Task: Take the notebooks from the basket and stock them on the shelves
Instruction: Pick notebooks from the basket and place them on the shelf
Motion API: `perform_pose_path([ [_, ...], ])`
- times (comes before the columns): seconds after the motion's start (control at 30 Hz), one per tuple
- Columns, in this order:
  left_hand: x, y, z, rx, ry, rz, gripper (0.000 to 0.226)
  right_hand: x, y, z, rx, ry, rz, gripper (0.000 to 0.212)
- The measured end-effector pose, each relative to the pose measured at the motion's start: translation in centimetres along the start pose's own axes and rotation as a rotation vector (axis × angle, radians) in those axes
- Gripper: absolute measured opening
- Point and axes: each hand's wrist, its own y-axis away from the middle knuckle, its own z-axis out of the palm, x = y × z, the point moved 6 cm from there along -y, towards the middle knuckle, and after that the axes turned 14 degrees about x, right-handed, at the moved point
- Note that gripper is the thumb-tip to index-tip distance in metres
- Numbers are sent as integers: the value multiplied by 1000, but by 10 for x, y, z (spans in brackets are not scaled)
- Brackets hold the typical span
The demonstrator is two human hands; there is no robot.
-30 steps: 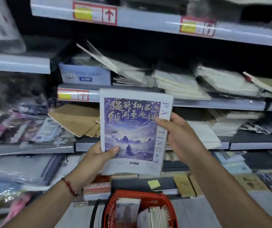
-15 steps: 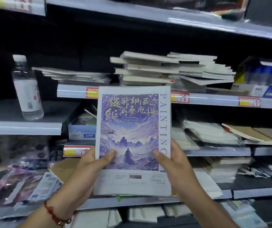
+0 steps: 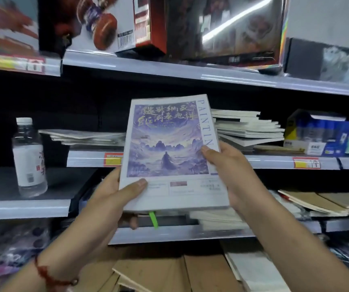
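Left hand [image 3: 108, 199] and right hand [image 3: 230, 171] grip notebook [image 3: 169, 148].

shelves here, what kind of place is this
Most likely a stationery or general shop aisle: price tags on the shelf rails, stacked notebooks laid out for sale, boxed toys on the top shelf.
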Motion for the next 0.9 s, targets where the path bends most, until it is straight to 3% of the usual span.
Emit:
perform_pose_path([
  [0.17,42,-37,10,96,-29,9,9,-37,-33,21,-23,9,77,15],
  [0.33,76,-88,14,137,-49,-114,12,-69,-48,35,-107,-4,154,24],
  [0.43,88,-117,18,132,-56,-158,17,-83,-54,39,-165,116,-29,45],
  [0.5,92,-138,20,124,-48,-194,11,-84,-54,45,-223,445,-239,63],
  [0.57,93,-159,21,124,-70,-220,12,-84,-55,51,-206,715,-454,45],
  [0.63,95,-176,22,97,-117,-203,20,-86,-65,54,-111,822,-601,27],
  [0.77,93,-192,23,-86,-158,-108,40,-79,-97,53,-7,947,-677,22],
  [0.9,87,-206,13,-47,-426,137,26,-62,-128,55,-74,1095,-605,28],
])
